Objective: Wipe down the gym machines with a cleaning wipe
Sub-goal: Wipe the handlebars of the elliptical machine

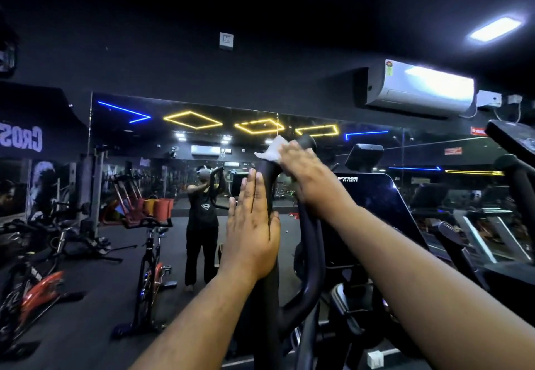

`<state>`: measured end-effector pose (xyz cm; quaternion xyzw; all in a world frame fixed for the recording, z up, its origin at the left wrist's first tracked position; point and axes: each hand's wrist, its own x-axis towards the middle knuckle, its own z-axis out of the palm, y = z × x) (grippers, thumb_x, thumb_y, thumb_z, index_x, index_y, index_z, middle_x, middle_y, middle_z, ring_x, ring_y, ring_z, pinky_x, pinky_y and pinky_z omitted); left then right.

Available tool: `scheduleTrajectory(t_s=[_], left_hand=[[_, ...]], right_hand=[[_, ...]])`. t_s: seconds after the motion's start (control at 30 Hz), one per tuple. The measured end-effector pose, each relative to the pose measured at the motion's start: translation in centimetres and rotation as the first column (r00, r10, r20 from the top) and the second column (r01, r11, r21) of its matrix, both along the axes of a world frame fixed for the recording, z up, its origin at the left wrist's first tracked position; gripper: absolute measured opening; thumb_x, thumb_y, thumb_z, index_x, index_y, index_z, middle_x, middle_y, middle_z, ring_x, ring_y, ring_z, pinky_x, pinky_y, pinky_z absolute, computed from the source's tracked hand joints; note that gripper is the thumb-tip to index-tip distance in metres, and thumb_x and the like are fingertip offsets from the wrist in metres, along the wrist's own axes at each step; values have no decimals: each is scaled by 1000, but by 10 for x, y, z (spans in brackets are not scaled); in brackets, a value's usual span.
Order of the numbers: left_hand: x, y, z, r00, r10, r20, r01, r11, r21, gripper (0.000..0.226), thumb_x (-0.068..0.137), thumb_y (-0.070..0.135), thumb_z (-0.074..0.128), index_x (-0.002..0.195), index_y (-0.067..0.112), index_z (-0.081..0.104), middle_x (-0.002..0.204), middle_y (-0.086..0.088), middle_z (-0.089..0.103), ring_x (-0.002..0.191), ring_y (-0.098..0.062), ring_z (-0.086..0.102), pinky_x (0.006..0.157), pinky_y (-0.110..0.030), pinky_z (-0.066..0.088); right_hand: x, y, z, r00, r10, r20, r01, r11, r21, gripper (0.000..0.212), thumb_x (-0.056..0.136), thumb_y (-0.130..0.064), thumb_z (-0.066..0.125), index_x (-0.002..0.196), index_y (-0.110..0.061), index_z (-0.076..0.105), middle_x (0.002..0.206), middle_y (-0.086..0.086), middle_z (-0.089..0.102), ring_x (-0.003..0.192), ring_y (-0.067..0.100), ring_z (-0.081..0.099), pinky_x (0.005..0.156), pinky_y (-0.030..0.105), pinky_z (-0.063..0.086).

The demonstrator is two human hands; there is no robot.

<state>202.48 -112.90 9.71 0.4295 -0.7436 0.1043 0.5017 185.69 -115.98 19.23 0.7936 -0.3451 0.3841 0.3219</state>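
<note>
A tall black handle bar (267, 291) of an elliptical machine rises in front of me, curving to a rounded tip near the top. My right hand (301, 164) grips the upper part of the bar with a white cleaning wipe (272, 149) pressed between palm and bar. My left hand (252, 225) lies flat against the left side of the bar lower down, fingers straight and pointing up, thumb round the bar's far side. The machine's dark console screen (376, 204) stands just right of the bar.
A wall mirror (173, 144) ahead reflects a person and the gym. Spin bikes (150, 268) stand on the dark floor to the left. More cardio machines (492, 225) crowd the right. An air conditioner (419, 86) hangs on the upper wall.
</note>
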Motion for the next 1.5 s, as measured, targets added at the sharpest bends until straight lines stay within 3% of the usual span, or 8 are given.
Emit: scheduleTrajectory(t_s=[0.07, 0.37, 0.47, 0.6, 0.97, 1.2, 1.33, 1.5], left_hand=[[0, 0, 0, 1000, -15, -12, 15, 1000, 0, 74, 108, 32, 31, 155, 31, -27, 159, 19, -38, 146, 5, -31, 126, -37, -12], [0, -4, -3, 995, -65, -73, 63, 998, -31, 79, 108, 35, 36, 155, 31, -27, 163, 17, -31, 147, 7, -26, 125, -30, -13], [0, -2, -3, 995, -66, -78, 63, 998, -31, 78, 108, 35, 35, 156, 33, -26, 164, 17, -28, 147, 8, -25, 125, -30, -13], [0, 2, -2, 997, -49, -59, 48, 999, -20, 73, 107, 32, 34, 158, 37, -19, 160, 26, -33, 145, 10, -28, 122, -28, -16], [1, 0, -3, 998, -40, -53, 39, 999, -12, 71, 107, 32, 32, 158, 37, -16, 160, 25, -32, 146, 9, -26, 126, -33, -12], [0, -1, -2, 996, -61, -58, 61, 998, -1, 71, 107, 32, 34, 159, 36, -15, 160, 27, -31, 145, 11, -27, 124, -30, -14], [1, -2, -3, 998, -46, -44, 46, 999, -3, 72, 107, 34, 33, 159, 35, -16, 162, 24, -30, 145, 10, -27, 124, -32, -13], [0, -2, -2, 995, -68, -67, 68, 998, 4, 70, 107, 41, 26, 157, 37, -23, 160, 26, -33, 145, 11, -26, 126, -34, -12]], right_hand=[[0, -3, 3, 990, -35, 137, 32, 999, 22, 55, 104, -8, 42, 157, -10, 27, 166, 7, 23, 155, 19, 13, 127, 48, 15], [31, -6, -35, 1000, -16, -9, 13, 969, -248, 70, 91, -17, 52, 158, -19, 30, 165, 9, 26, 155, 26, 16, 125, 54, 15], [27, -6, -37, 972, 150, 181, -94, 953, -289, 50, 97, -9, 43, 146, -11, 51, 159, 14, 38, 153, 30, 25, 124, 55, 22], [18, -9, -33, 885, 189, 425, -75, 960, -271, 45, 101, -3, 40, 144, -4, 51, 157, 14, 41, 152, 26, 28, 125, 47, 25], [7, 8, -82, 947, -11, 321, 34, 997, -66, 49, 98, 2, 51, 146, -4, 49, 157, 12, 40, 150, 19, 24, 121, 34, 27], [-11, 30, -37, 933, 32, 358, 9, 994, -113, 40, 97, -5, 47, 135, -4, 62, 145, 19, 54, 134, 32, 54, 112, 42, 43], [-3, 17, 16, 907, 54, 418, -3, 993, -122, 44, 98, -3, 46, 140, -6, 58, 151, 15, 49, 139, 30, 48, 114, 40, 41], [14, -5, -15, 957, -10, 290, 38, 995, -89, 52, 98, 5, 47, 150, -1, 44, 156, 19, 41, 149, 30, 34, 121, 45, 33]])
